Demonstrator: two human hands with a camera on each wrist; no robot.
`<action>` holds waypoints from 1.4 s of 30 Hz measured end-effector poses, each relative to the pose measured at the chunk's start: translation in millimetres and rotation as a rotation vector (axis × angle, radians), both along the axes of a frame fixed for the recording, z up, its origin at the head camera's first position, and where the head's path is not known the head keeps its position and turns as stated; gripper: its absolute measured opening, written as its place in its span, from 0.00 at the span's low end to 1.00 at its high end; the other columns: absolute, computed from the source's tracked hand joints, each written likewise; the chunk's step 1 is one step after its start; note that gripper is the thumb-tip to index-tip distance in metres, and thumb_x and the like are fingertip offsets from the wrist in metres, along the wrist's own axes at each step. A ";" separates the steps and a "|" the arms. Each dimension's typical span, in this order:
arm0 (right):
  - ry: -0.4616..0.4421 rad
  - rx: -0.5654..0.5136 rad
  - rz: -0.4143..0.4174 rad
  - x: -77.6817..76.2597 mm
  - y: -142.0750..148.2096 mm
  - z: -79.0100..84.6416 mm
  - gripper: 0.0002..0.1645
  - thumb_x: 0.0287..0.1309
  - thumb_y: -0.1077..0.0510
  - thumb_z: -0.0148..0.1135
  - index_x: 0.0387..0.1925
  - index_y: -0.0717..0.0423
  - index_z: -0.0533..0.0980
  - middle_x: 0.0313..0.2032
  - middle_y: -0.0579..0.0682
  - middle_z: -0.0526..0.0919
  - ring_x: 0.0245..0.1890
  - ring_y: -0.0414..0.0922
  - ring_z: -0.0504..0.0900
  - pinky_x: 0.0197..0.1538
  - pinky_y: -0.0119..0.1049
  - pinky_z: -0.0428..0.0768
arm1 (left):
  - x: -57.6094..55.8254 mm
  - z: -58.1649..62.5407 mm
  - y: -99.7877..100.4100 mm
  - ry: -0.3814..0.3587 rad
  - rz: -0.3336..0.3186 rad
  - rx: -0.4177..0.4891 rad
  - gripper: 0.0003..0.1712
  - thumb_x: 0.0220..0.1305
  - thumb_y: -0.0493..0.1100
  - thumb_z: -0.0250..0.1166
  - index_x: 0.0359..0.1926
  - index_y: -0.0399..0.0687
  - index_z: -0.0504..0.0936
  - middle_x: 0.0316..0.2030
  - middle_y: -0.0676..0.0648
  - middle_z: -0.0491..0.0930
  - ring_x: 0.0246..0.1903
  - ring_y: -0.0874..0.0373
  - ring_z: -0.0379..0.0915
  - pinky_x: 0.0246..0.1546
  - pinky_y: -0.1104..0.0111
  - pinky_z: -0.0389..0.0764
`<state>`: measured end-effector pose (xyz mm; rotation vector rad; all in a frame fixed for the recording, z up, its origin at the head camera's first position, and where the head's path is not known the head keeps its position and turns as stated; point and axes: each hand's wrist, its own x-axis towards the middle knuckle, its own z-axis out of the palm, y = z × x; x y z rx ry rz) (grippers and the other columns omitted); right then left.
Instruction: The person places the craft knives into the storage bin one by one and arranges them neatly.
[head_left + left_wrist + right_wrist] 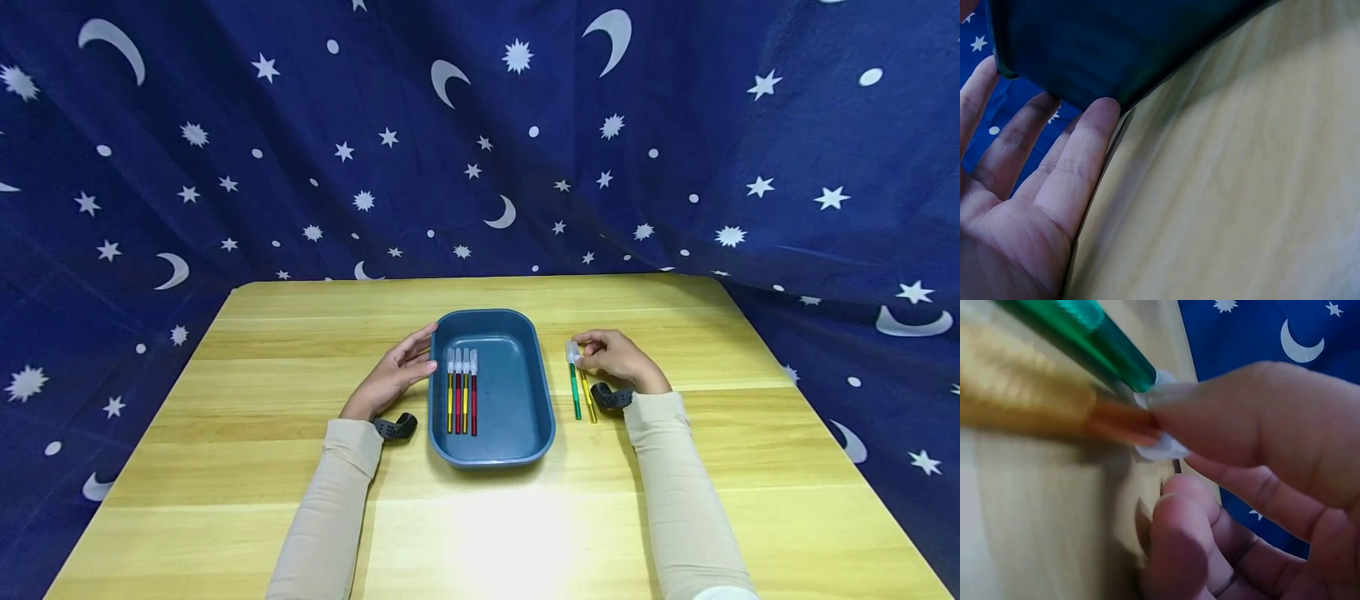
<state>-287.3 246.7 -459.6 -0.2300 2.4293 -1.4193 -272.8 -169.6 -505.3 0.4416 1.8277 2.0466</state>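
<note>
My right hand (617,358) pinches a gold craft knife (588,398) by its clear cap, between thumb and fingers. Close beside it on the left lies a green craft knife (575,393), also capped; the right wrist view shows the thumb near its cap (1163,378) too. With fingers extended, my left hand (393,375) touches the left side of a blue tray (513,408); its fingertips rest against the tray wall (1085,56) in the left wrist view. Along the tray's left side, several gold and red craft knives (466,400) lie parallel, capped ends away from me.
Under everything is a light wooden table (262,450). A dark blue curtain (420,225) with moons and stars hangs behind its far edge. A black wrist camera mount (395,427) sits at the left wrist, another mount (611,396) at the right.
</note>
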 end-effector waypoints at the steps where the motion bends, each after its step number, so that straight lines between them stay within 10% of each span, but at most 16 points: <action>1: 0.007 0.003 -0.001 0.1 0.1 0.1 0.30 0.67 0.71 0.65 0.67 0.81 0.71 0.38 0.53 0.77 0.33 0.41 0.73 0.31 0.29 0.75 | -0.4 -0.1 0.0 -0.001 -0.001 0.002 0.43 0.81 0.29 0.57 0.88 0.46 0.51 0.83 0.34 0.53 0.81 0.34 0.51 0.68 0.69 0.76; 42: 0.075 -0.137 -0.098 1.0 -10.8 17.0 0.33 0.72 0.70 0.61 0.74 0.72 0.66 0.52 0.67 0.76 0.32 0.42 0.84 0.40 0.37 0.90 | 0.0 2.1 -0.3 -0.009 0.007 -0.024 0.42 0.81 0.31 0.59 0.88 0.47 0.52 0.83 0.34 0.53 0.81 0.35 0.53 0.68 0.67 0.77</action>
